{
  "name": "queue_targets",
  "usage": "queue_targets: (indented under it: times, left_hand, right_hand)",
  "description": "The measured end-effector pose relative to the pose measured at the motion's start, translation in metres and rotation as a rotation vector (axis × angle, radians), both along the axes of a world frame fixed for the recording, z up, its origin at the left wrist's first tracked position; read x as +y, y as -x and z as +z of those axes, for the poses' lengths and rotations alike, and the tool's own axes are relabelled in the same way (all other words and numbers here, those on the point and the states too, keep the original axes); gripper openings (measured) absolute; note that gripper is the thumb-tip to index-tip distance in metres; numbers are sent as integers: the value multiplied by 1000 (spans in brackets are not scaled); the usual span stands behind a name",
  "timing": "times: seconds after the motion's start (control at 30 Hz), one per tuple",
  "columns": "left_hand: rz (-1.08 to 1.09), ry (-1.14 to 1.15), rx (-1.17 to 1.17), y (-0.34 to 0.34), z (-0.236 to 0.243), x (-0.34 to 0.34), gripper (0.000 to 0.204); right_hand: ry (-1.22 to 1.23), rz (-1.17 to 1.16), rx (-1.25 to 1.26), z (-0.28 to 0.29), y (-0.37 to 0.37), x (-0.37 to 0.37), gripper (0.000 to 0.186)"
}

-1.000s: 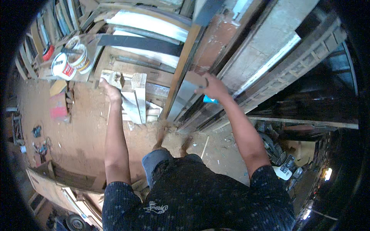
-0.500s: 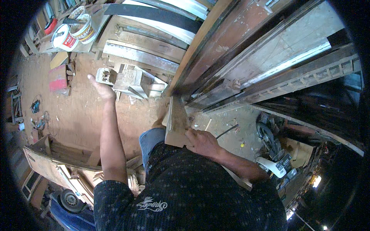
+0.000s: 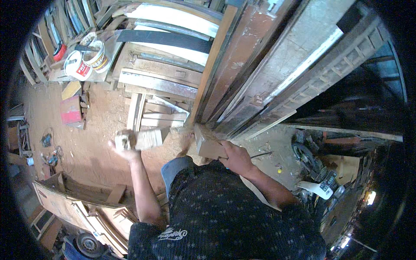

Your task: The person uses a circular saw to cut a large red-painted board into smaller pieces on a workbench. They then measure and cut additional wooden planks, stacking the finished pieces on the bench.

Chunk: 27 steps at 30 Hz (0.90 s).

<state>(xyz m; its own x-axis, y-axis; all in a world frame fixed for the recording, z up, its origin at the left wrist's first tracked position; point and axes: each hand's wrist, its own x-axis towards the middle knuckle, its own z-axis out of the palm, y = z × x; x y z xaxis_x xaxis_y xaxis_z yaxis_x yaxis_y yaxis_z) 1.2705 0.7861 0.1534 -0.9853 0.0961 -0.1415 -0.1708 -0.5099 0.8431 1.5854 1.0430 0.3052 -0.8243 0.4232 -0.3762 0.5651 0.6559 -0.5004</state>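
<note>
My left hand [image 3: 125, 153] is raised on the left, fingers mostly hidden under a pale blocky thing [image 3: 149, 138]. Its end by the hand is whitish with a brown hollow; motion blurs it and I cannot make out its kind. In front of my body, my right hand [image 3: 237, 158] is closed on the near right end of a short, thick piece of wood [image 3: 211, 148]. The far end of that wood lies close to the foot of the leaning boards [image 3: 236, 60]. The two held things are apart.
Pale wood strips [image 3: 162, 119] and stacked planks [image 3: 160, 82] lie ahead. White buckets [image 3: 78, 67] stand far left, with a red-faced block [image 3: 70, 110] nearer. A long wooden box [image 3: 78, 193] sits at the lower left. Right, there is a motorbike [image 3: 318, 186].
My left hand has come nearer and slightly right, carrying the pale blocky thing off the strips. The piece of wood in my right hand has shifted right and tilted. The view has moved.
</note>
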Motion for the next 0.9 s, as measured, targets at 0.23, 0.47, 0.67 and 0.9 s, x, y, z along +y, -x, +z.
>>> queue_targets:
  times: [0.23, 0.47, 0.67, 0.9]
  left_hand:
    - [302, 86, 48, -68, 99, -92, 63]
    - [503, 178, 91, -140, 78, -163, 55]
    - [585, 384, 2, -184, -62, -245, 42]
    - [746, 421, -72, -187, -81, -297, 47]
  right_hand:
    - [-1, 16, 84, -25, -45, 5, 53]
    - [74, 86, 248, -44, -61, -14, 53]
    - [117, 117, 222, -50, -58, -34, 57]
    - [20, 213, 200, -51, -30, -46, 58]
